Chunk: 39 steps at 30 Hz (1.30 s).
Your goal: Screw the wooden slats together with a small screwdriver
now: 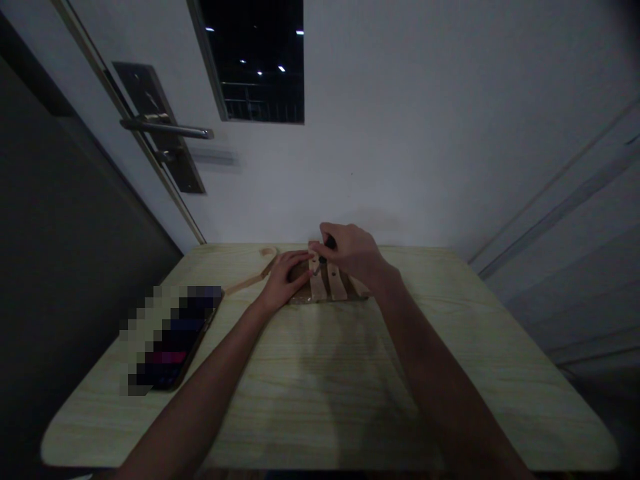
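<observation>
A brown block [300, 293] lies near the back of the table, with several pale wooden strips [337, 285] across its top. Dark round marks show on the strips. My left hand [283, 280] rests on the block's left side, fingers stretched out and spread, fingertips at the leftmost strip. Closed around the dark handle of a screwdriver [323, 259] is my right hand [353, 250], just above the block. The tool's metal shaft slants down and left to that same strip. My right hand and wrist hide part of the block's right side.
A pale strip with a curled end [245, 283] lies left of the block. Nearer me on the left is a phone [183, 340], partly pixelated. Behind the wooden table [310, 393] stands a white door with a metal handle [170, 129] and a dark window [260, 67].
</observation>
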Tool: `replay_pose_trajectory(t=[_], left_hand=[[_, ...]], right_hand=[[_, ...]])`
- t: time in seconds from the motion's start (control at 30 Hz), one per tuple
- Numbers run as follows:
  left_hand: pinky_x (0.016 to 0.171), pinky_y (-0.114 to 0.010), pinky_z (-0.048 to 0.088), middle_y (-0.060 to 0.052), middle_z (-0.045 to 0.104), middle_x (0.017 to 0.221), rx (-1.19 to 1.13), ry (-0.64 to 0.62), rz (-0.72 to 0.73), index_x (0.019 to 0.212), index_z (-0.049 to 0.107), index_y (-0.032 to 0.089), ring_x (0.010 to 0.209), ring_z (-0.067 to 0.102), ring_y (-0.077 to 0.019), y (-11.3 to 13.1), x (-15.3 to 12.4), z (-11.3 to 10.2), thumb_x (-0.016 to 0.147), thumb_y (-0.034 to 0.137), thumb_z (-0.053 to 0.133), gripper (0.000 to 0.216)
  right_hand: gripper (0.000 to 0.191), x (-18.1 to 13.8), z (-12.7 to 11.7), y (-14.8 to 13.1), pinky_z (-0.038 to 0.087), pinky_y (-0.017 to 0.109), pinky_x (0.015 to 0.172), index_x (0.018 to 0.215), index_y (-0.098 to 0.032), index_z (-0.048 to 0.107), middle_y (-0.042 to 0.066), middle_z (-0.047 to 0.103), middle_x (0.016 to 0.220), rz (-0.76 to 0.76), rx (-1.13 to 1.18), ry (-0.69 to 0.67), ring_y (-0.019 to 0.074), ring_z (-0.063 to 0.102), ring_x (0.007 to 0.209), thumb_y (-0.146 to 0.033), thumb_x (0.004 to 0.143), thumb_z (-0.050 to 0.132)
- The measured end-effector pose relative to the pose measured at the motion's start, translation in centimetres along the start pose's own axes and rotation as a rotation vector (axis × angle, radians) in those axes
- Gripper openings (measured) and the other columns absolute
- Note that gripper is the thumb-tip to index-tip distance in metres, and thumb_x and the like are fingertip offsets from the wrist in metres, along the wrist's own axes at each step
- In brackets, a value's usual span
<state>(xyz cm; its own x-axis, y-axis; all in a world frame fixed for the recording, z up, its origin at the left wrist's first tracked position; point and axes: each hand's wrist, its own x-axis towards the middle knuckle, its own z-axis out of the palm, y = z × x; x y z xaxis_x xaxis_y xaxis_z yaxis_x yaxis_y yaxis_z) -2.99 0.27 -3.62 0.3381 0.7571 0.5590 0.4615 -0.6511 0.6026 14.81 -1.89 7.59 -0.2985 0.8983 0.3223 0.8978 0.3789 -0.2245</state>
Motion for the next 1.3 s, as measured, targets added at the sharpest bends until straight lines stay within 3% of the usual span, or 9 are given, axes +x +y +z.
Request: replay_pose_trajectory(t=[0.27, 0.53, 0.63, 0.73, 0.97, 1.1, 1.3], left_hand=[[0.101, -0.045, 0.038, -0.007, 0.061, 0.119, -0.003, 0.005, -0.027, 0.113, 0.061, 0.024, 0.113, 0.051, -0.0239, 0.0, 0.0, 0.0, 0.083, 0.036, 0.059, 0.032], [0.101, -0.044, 0.038, -0.007, 0.06, 0.12, -0.002, 0.003, 0.001, 0.114, 0.06, 0.023, 0.112, 0.052, -0.0234, -0.1, 0.0, 0.0, 0.083, 0.036, 0.059, 0.033], [0.101, -0.045, 0.038, -0.006, 0.06, 0.12, 0.01, 0.002, 0.004, 0.115, 0.059, 0.025, 0.112, 0.052, -0.0232, -0.1, 0.0, 0.1, 0.084, 0.037, 0.058, 0.034], [0.1, -0.045, 0.038, -0.006, 0.061, 0.119, 0.026, 0.0, -0.008, 0.115, 0.06, 0.024, 0.112, 0.052, -0.0234, -0.2, 0.0, 0.1, 0.084, 0.038, 0.058, 0.034], [0.101, -0.045, 0.038, -0.005, 0.061, 0.12, 0.03, 0.008, -0.016, 0.113, 0.06, 0.025, 0.113, 0.051, -0.0237, -0.1, 0.0, 0.1, 0.083, 0.037, 0.059, 0.033], [0.101, -0.044, 0.038, -0.006, 0.061, 0.119, 0.013, 0.012, -0.01, 0.114, 0.06, 0.025, 0.113, 0.052, -0.0235, 0.1, 0.0, 0.0, 0.084, 0.037, 0.058, 0.033], [0.101, -0.044, 0.037, -0.006, 0.062, 0.118, 0.003, -0.007, -0.017, 0.112, 0.061, 0.024, 0.113, 0.052, -0.0234, 0.2, 0.1, -0.1, 0.083, 0.035, 0.059, 0.03]], right_hand=[[0.023, -0.8, -0.7, -0.9, 0.024, 0.026, 0.054, 0.102, -0.021, 0.047, 0.002, 0.061, 0.075, -0.005, 0.021, -0.072, 0.0126, 0.047, 0.059, -0.038, 0.088, 0.038], [0.028, -0.9, -0.3, -0.6, 0.031, 0.025, 0.058, 0.109, -0.019, 0.037, 0.001, 0.057, 0.081, -0.169, 0.215, -0.064, 0.0124, 0.044, 0.063, -0.023, 0.081, 0.04], [0.024, -0.6, -0.3, -0.3, 0.03, 0.024, 0.06, 0.107, -0.021, 0.042, 0.0, 0.058, 0.082, -0.192, 0.201, -0.038, 0.0124, 0.046, 0.067, -0.024, 0.083, 0.043], [0.014, -0.2, -0.2, -0.1, 0.029, 0.024, 0.062, 0.092, -0.022, 0.052, 0.001, 0.061, 0.084, -0.193, 0.167, -0.038, 0.0124, 0.05, 0.073, -0.033, 0.086, 0.047], [0.03, -0.1, 0.2, -0.4, 0.023, 0.026, 0.057, 0.086, -0.022, 0.057, 0.002, 0.064, 0.081, -0.1, -0.039, -0.002, 0.0141, 0.053, 0.071, -0.047, 0.09, 0.041], [0.029, -0.5, -0.1, -0.6, 0.024, 0.026, 0.057, 0.09, -0.022, 0.056, 0.003, 0.065, 0.083, -0.089, -0.036, -0.019, 0.0135, 0.053, 0.071, -0.044, 0.092, 0.038], [0.022, -1.3, -1.3, -0.3, 0.029, 0.025, 0.059, 0.1, -0.02, 0.049, 0.004, 0.062, 0.087, -0.095, 0.047, -0.084, 0.0139, 0.05, 0.071, -0.03, 0.08, 0.051]])
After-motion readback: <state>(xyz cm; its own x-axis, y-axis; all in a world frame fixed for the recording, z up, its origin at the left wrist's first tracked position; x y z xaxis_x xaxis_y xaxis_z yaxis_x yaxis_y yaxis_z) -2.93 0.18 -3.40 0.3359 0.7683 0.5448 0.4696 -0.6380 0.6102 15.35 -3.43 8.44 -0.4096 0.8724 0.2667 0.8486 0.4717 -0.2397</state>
